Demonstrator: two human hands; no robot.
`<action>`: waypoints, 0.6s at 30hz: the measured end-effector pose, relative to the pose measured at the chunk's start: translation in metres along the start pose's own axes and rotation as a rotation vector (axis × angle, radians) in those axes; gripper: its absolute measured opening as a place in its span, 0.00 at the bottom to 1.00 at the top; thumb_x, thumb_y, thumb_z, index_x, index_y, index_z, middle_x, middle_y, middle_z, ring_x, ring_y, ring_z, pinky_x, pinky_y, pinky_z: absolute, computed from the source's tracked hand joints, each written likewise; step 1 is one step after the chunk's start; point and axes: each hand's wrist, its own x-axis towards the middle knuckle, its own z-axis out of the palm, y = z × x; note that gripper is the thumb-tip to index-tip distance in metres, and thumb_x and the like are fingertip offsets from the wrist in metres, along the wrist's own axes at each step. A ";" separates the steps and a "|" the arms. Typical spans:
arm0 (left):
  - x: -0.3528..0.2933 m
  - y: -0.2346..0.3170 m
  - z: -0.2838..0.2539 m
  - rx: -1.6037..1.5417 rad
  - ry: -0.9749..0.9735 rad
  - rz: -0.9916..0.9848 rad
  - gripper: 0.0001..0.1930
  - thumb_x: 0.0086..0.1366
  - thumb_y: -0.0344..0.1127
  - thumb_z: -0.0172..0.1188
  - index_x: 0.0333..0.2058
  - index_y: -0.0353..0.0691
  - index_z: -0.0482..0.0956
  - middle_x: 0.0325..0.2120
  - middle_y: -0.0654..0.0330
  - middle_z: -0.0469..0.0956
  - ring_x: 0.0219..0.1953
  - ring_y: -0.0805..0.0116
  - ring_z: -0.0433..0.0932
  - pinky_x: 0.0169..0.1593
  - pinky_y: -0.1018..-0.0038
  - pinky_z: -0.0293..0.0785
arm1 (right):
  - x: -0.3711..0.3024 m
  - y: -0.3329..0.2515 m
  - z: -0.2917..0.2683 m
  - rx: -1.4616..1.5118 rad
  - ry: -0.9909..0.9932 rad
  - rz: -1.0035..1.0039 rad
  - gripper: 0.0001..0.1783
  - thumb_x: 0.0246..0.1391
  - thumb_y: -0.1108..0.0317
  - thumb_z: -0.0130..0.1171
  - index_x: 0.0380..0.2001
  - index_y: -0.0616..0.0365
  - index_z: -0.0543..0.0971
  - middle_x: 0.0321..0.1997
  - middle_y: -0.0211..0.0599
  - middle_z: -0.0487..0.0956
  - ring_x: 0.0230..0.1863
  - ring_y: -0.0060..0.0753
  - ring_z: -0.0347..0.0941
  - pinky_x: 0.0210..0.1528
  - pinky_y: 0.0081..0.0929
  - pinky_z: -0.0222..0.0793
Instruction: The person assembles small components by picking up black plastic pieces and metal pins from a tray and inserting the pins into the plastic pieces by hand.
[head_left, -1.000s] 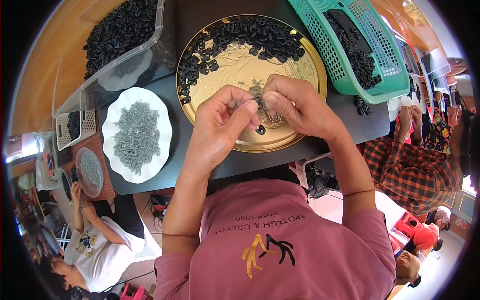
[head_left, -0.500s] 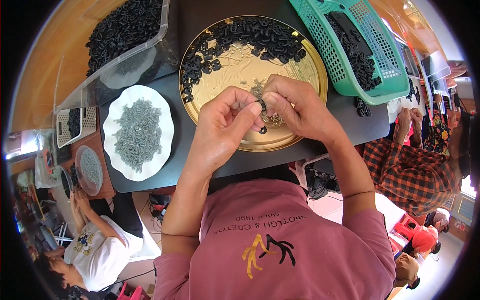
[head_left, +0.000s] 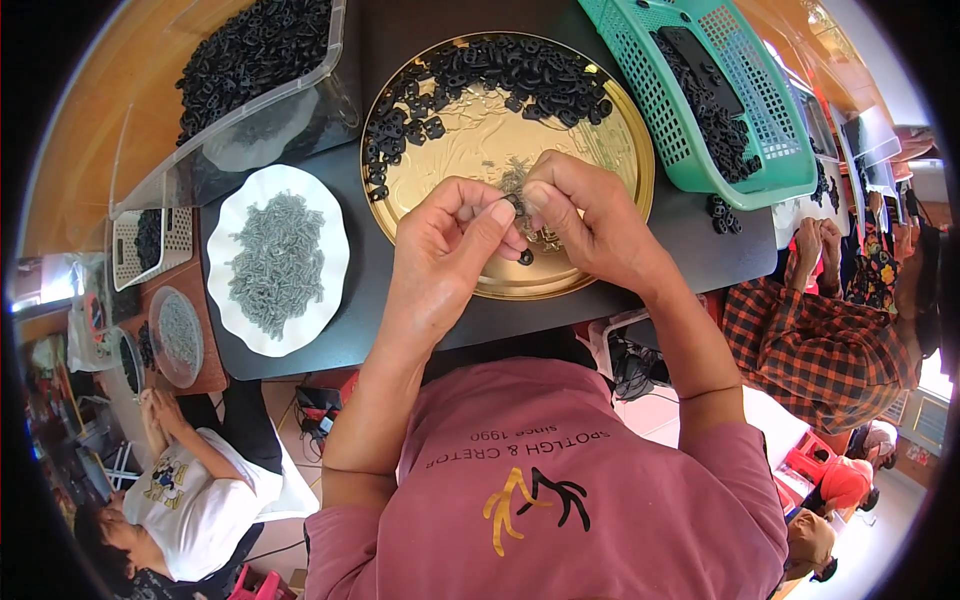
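Observation:
Over the near part of a round golden tray (head_left: 460, 140), my two hands meet fingertip to fingertip. My left hand (head_left: 445, 245) is closed in a pinch on a small black plastic piece (head_left: 526, 257); its looped end shows below the fingers and the rest is mostly covered. My right hand (head_left: 595, 220) is also pinched, thumb against forefinger, touching the same spot; whatever lies in its fingertips is hidden. Many loose black pieces (head_left: 530, 75) line the tray's far and left rim. A small heap of clear pins (head_left: 514, 178) lies just behind my fingers.
Left of the tray stands a scalloped white plate (head_left: 218, 290) heaped with small greyish clear pins (head_left: 275, 265). A clear bin (head_left: 270, 135) of black pieces is at far left, a green basket (head_left: 790, 170) at far right. Co-workers sit on both sides.
My hands keep the same pinch, with the fingertips shifted only very slightly. The view has moved a little; nothing was picked up or let go.

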 end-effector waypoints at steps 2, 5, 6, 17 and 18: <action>0.000 0.000 0.000 0.006 0.003 0.002 0.05 0.67 0.29 0.55 0.37 0.32 0.73 0.27 0.61 0.76 0.30 0.77 0.76 0.36 0.81 0.74 | -0.001 0.001 0.000 -0.008 -0.020 -0.019 0.09 0.59 0.68 0.53 0.29 0.63 0.71 0.24 0.46 0.71 0.25 0.46 0.69 0.29 0.34 0.65; -0.001 0.000 0.000 -0.005 -0.004 -0.001 0.05 0.67 0.29 0.55 0.37 0.32 0.73 0.27 0.61 0.76 0.30 0.77 0.76 0.36 0.81 0.74 | 0.000 0.001 0.001 -0.007 -0.020 -0.027 0.09 0.59 0.68 0.53 0.29 0.63 0.72 0.23 0.45 0.71 0.26 0.47 0.69 0.30 0.35 0.65; -0.001 0.001 -0.001 -0.002 -0.004 0.003 0.05 0.67 0.29 0.55 0.37 0.32 0.73 0.27 0.61 0.76 0.30 0.77 0.76 0.36 0.81 0.74 | 0.000 0.000 0.000 -0.007 -0.020 -0.026 0.09 0.59 0.68 0.53 0.29 0.63 0.72 0.23 0.45 0.71 0.26 0.47 0.69 0.30 0.35 0.65; -0.001 0.004 -0.001 0.030 -0.005 -0.009 0.05 0.67 0.29 0.55 0.36 0.32 0.73 0.27 0.61 0.76 0.30 0.77 0.76 0.36 0.81 0.74 | 0.001 -0.003 -0.002 -0.035 -0.052 -0.030 0.07 0.58 0.68 0.53 0.30 0.62 0.72 0.26 0.46 0.72 0.28 0.51 0.70 0.31 0.37 0.65; -0.002 0.004 0.000 0.038 -0.007 -0.003 0.05 0.67 0.29 0.54 0.35 0.32 0.73 0.27 0.61 0.76 0.30 0.78 0.75 0.36 0.81 0.73 | 0.001 -0.003 -0.002 -0.035 -0.053 -0.030 0.07 0.58 0.68 0.53 0.30 0.62 0.72 0.26 0.46 0.72 0.28 0.51 0.70 0.31 0.37 0.65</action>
